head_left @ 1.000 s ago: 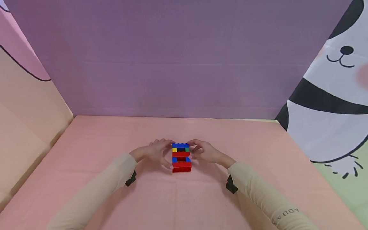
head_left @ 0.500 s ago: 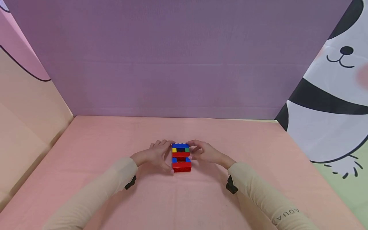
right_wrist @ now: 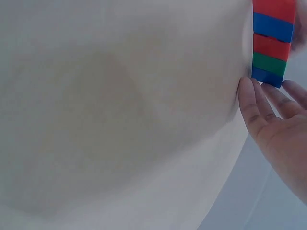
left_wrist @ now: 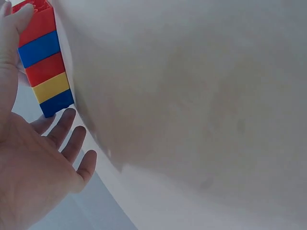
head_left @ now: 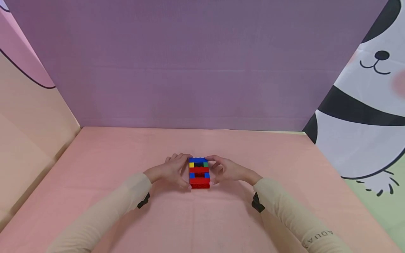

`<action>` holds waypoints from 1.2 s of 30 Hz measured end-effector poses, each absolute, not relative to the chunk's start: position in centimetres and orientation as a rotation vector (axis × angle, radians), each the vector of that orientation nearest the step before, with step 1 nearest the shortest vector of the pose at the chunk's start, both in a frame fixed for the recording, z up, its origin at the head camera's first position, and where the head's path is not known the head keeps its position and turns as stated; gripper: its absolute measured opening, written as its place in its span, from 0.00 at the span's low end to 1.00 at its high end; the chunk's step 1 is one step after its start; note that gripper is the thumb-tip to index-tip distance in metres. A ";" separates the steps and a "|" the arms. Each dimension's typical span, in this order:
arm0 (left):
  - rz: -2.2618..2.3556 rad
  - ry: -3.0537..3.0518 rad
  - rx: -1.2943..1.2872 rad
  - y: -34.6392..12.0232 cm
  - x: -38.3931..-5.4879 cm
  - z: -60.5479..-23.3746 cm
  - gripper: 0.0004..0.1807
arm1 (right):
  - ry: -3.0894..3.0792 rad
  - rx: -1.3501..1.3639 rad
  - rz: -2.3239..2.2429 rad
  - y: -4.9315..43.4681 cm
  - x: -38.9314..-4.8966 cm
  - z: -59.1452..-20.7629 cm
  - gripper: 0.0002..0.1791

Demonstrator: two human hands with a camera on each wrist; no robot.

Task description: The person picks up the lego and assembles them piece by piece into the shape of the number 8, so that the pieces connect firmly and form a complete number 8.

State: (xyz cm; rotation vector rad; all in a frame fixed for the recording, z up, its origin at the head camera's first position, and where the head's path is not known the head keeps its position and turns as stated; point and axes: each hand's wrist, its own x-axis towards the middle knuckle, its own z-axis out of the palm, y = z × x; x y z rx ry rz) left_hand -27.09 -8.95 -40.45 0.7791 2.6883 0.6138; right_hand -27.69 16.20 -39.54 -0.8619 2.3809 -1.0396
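A structure of toy building bricks lies on the table in the head view, with red and blue rows and small yellow and green bricks. Two gaps show through its middle. At its left side, my left hand spans it, thumb at the near red end and index finger at the far blue end. My right hand grips the right side likewise, index at the far corner and thumb by the near corner. The left wrist view shows the yellow brick in the stack; the right wrist view shows the green brick.
Pink cloth covers the table. A purple backdrop rises behind it, and a panda-print panel stands along the right side. A black wrist device hangs under the right cuff, another device under the left.
My right thumb has slid from the structure's right side toward its near corner. The left thumb has shifted slightly to the near edge. The bricks have barely moved.
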 end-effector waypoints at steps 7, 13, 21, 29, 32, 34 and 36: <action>0.658 2.671 0.774 -8.9 -27.1 -40.4 0.57 | 2.388 -0.903 -1.017 16.2 -27.6 -39.6 0.45; 0.650 2.682 0.784 -8.8 -27.1 -40.4 0.56 | 2.434 -0.917 -0.988 16.3 -27.4 -39.5 0.44; 0.646 2.695 0.796 -8.9 -27.2 -40.5 0.56 | 2.455 -0.897 -0.992 16.3 -27.5 -39.6 0.44; 0.703 2.663 0.771 -9.2 -27.2 -40.7 0.57 | 2.419 -0.917 -1.035 16.3 -27.4 -39.7 0.44; 0.726 2.646 0.759 -9.3 -27.2 -40.6 0.57 | 2.427 -0.913 -1.025 16.3 -27.3 -39.6 0.44; 0.743 2.639 0.757 -9.4 -27.2 -40.6 0.57 | 2.435 -0.903 -1.014 16.3 -27.2 -39.6 0.44; 0.757 2.634 0.753 -9.5 -27.2 -40.6 0.57 | 2.437 -0.891 -1.011 16.3 -27.2 -39.5 0.44</action>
